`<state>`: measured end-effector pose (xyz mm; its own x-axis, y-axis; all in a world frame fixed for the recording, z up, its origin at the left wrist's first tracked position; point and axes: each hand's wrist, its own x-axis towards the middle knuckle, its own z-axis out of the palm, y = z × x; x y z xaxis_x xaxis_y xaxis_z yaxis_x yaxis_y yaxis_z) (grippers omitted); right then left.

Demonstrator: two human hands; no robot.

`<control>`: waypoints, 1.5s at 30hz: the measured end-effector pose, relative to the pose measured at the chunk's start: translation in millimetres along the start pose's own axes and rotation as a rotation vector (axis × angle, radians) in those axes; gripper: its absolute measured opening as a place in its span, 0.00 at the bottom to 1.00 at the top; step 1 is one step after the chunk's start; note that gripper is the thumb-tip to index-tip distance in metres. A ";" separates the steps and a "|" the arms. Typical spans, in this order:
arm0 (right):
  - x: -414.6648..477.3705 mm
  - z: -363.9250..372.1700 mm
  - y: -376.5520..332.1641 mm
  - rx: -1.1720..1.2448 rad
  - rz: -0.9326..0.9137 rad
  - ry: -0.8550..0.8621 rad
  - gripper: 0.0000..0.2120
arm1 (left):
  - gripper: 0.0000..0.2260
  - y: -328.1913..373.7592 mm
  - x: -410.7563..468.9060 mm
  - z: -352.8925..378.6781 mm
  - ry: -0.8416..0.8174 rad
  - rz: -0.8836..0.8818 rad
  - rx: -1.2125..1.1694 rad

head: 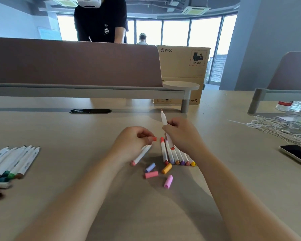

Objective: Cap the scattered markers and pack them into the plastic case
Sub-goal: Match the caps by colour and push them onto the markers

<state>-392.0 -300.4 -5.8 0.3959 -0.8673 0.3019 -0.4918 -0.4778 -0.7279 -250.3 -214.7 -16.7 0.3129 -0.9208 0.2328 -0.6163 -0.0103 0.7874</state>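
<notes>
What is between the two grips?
Head view: the red cap pinched by the left grip, and the red top of a lying marker.

Loose caps (151, 174) on desk (76, 129), just before marker row (177, 157); 2nd marker bunch (16, 160) far L, phone (297, 155) far R.

Both forearms (76, 197) stretched forward, left hand (133, 142) pinching a red cap (153, 139), right hand (182, 134) gripping a marker (164, 120)

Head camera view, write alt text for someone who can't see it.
Over a beige desk, the right hand holds an uncapped white marker tip-up while the left hand pinches a red cap. Four loose caps and a row of markers lie beside them; more markers lie at the far left.
</notes>
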 end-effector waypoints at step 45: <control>-7.1 14.0 -8.4 -0.073 -0.059 -0.440 0.08 | 0.02 -29.6 18.4 -12.5 0.285 -0.354 -0.734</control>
<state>-379.8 -288.3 -10.5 0.7094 -0.7037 0.0392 -0.5056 -0.5468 -0.6674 -217.3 -226.5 -28.6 0.6286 -0.7767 -0.0391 0.1441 0.0669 0.9873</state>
